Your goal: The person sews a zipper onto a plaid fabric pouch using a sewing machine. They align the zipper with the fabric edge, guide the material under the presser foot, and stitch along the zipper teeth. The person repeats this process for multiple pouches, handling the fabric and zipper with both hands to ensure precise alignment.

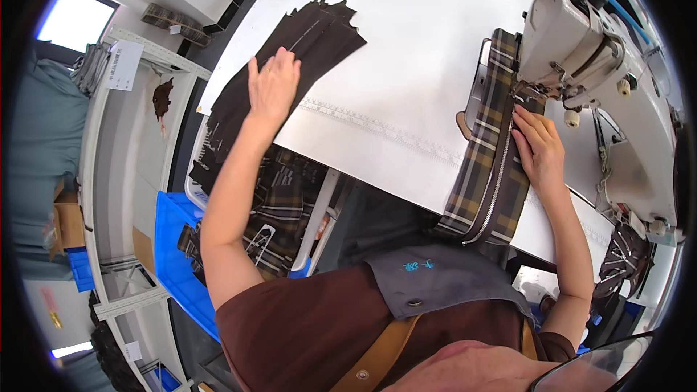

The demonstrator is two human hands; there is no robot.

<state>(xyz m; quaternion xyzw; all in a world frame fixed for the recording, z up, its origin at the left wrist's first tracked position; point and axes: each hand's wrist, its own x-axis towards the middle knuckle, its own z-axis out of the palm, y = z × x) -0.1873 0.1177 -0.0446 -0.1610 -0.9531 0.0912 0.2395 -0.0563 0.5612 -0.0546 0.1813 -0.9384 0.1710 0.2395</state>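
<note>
My left hand (272, 87) rests on a fanned pile of dark brown strips (319, 36) with ragged ends, at the table's left. Its fingers are apart, and I see no strip lifted in them. My right hand (539, 147) lies along a plaid fabric piece (475, 152) in brown, black and white, its fingers stretched out on the dark edge. A long zipper (497, 181) runs down that piece towards me. The far part of the piece reaches the needle area of a white sewing machine (581, 43); the exact contact is hard to see.
A ruler scale (377, 129) crosses the white table (414, 22). Below the table's left edge, a blue bin (174, 247) stands near more plaid pieces (290, 192). White shelving (98, 174) is farther left. A handwheel (621, 261) sits at lower right.
</note>
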